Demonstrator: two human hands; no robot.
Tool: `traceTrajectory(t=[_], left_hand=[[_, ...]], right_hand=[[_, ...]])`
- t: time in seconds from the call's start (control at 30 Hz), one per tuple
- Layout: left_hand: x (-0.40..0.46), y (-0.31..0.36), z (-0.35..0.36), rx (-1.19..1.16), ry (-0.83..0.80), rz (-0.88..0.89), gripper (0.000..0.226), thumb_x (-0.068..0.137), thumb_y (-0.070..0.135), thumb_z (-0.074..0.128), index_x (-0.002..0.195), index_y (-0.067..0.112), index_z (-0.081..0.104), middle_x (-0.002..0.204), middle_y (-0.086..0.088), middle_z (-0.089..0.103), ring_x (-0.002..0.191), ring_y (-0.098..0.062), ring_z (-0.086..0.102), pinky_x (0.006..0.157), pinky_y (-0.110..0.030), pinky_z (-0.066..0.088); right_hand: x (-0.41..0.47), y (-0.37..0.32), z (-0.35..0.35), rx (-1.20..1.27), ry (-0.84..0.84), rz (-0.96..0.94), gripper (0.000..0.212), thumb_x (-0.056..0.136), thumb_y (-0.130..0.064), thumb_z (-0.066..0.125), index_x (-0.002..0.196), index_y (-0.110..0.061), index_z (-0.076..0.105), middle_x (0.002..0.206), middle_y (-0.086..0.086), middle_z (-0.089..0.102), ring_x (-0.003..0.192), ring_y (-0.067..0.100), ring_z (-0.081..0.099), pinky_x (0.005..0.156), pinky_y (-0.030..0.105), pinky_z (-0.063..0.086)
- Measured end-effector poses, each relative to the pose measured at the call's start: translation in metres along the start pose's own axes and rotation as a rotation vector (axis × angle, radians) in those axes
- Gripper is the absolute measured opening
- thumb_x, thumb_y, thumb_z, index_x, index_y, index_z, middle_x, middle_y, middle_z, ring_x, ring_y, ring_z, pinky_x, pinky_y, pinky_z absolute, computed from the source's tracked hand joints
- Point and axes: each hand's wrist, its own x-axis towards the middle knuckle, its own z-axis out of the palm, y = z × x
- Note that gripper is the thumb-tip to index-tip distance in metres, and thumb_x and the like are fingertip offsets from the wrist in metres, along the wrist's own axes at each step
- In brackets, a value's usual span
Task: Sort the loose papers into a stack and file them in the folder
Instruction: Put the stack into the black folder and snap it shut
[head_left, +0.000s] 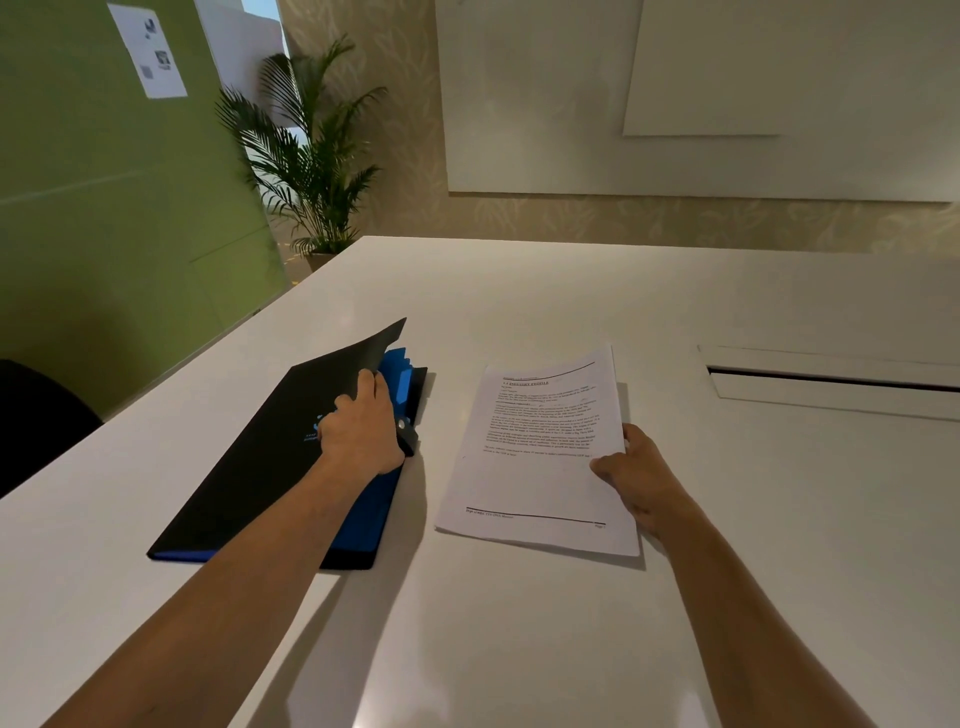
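Observation:
A black folder (260, 457) with blue tabbed dividers inside lies on the white table (519, 649), left of centre. My left hand (361, 434) grips the right edge of its black cover, which is lifted partway so the blue tabs show. To the right lies a squared stack of printed papers (537, 467), text side up. My right hand (636, 475) holds the stack's right edge, thumb on top and fingers underneath.
A cable slot with a white flap (831, 382) is set into the table at the right. A dark chair (36, 415) stands at the left edge. A potted palm (311, 171) stands beyond the table's far corner, beside a green partition (104, 208).

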Motion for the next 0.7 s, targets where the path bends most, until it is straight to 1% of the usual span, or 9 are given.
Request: traceTrajectory(t=[0.07, 0.17, 0.23, 0.43, 0.53, 0.6, 0.63, 0.67, 0.7], left_hand=[[0.001, -0.001, 0.0, -0.014, -0.002, 0.003, 0.105, 0.077, 0.031, 0.073, 0.151, 0.007, 0.003, 0.158, -0.01, 0.006, 0.124, -0.036, 0.043, 0.092, -0.047, 0.05], [0.002, -0.002, 0.001, -0.044, -0.01, 0.018, 0.105, 0.077, 0.029, 0.074, 0.152, 0.008, 0.002, 0.158, -0.01, 0.004, 0.122, -0.036, 0.044, 0.093, -0.046, 0.048], [0.002, -0.003, 0.002, -0.062, -0.011, 0.032, 0.104, 0.078, 0.026, 0.072, 0.152, 0.008, 0.001, 0.159, -0.011, 0.001, 0.119, -0.036, 0.047, 0.092, -0.044, 0.048], [0.0, -0.005, 0.002, -0.102, 0.053, 0.067, 0.091, 0.086, 0.016, 0.061, 0.153, 0.006, 0.0, 0.161, -0.012, -0.004, 0.082, -0.023, 0.061, 0.072, -0.033, 0.055], [-0.001, -0.007, -0.004, -0.086, 0.015, 0.065, 0.085, 0.091, 0.014, 0.055, 0.154, 0.011, -0.002, 0.161, -0.02, 0.002, 0.097, -0.029, 0.062, 0.075, -0.034, 0.053], [0.0, -0.008, -0.011, -0.086, -0.017, 0.059, 0.08, 0.093, 0.015, 0.051, 0.155, 0.016, -0.001, 0.149, -0.027, 0.03, 0.095, -0.027, 0.061, 0.074, -0.034, 0.051], [0.0, -0.007, -0.014, -0.103, -0.021, 0.064, 0.078, 0.094, 0.015, 0.05, 0.155, 0.017, 0.0, 0.131, -0.024, 0.048, 0.084, -0.022, 0.06, 0.066, -0.031, 0.05], [0.0, -0.007, -0.017, -0.13, -0.023, 0.071, 0.077, 0.094, 0.014, 0.048, 0.155, 0.017, 0.001, 0.11, -0.017, 0.057, 0.071, -0.016, 0.056, 0.056, -0.027, 0.045], [0.001, -0.007, -0.02, -0.169, -0.029, 0.071, 0.077, 0.094, 0.014, 0.047, 0.155, 0.017, 0.001, 0.096, -0.012, 0.058, 0.064, -0.013, 0.053, 0.05, -0.025, 0.041]], right_hand=[[0.001, 0.001, 0.0, -0.004, 0.0, -0.001, 0.045, 0.09, 0.005, 0.058, 0.126, -0.02, 0.048, 0.112, -0.001, 0.067, 0.095, 0.024, 0.07, 0.067, 0.033, 0.06], [0.002, 0.002, 0.0, -0.002, 0.004, 0.002, 0.046, 0.09, 0.005, 0.058, 0.128, -0.018, 0.048, 0.116, 0.002, 0.066, 0.1, 0.028, 0.069, 0.079, 0.044, 0.061], [0.002, 0.002, 0.0, 0.002, 0.003, 0.001, 0.045, 0.09, 0.006, 0.058, 0.128, -0.017, 0.048, 0.116, 0.002, 0.067, 0.1, 0.028, 0.069, 0.08, 0.044, 0.06], [0.0, 0.002, 0.0, -0.014, 0.008, -0.011, 0.042, 0.089, 0.004, 0.058, 0.122, -0.021, 0.049, 0.112, -0.003, 0.067, 0.097, 0.025, 0.07, 0.077, 0.042, 0.06], [0.0, 0.002, 0.0, -0.001, 0.006, -0.01, 0.042, 0.089, 0.004, 0.058, 0.122, -0.02, 0.05, 0.112, -0.002, 0.068, 0.097, 0.025, 0.07, 0.075, 0.04, 0.06], [0.0, 0.002, -0.001, 0.025, 0.0, -0.005, 0.044, 0.088, 0.006, 0.058, 0.123, -0.02, 0.05, 0.114, -0.001, 0.068, 0.098, 0.026, 0.07, 0.073, 0.039, 0.06], [0.0, 0.001, -0.001, 0.039, -0.002, 0.001, 0.044, 0.088, 0.006, 0.059, 0.123, -0.02, 0.051, 0.114, 0.0, 0.068, 0.098, 0.026, 0.07, 0.072, 0.038, 0.06], [-0.001, 0.001, -0.001, 0.051, 0.003, 0.007, 0.044, 0.088, 0.006, 0.06, 0.122, -0.021, 0.051, 0.115, 0.0, 0.068, 0.098, 0.027, 0.07, 0.073, 0.039, 0.061], [-0.001, 0.001, -0.001, 0.064, 0.018, 0.013, 0.044, 0.089, 0.006, 0.061, 0.121, -0.022, 0.052, 0.114, -0.001, 0.068, 0.098, 0.026, 0.07, 0.074, 0.04, 0.061]])
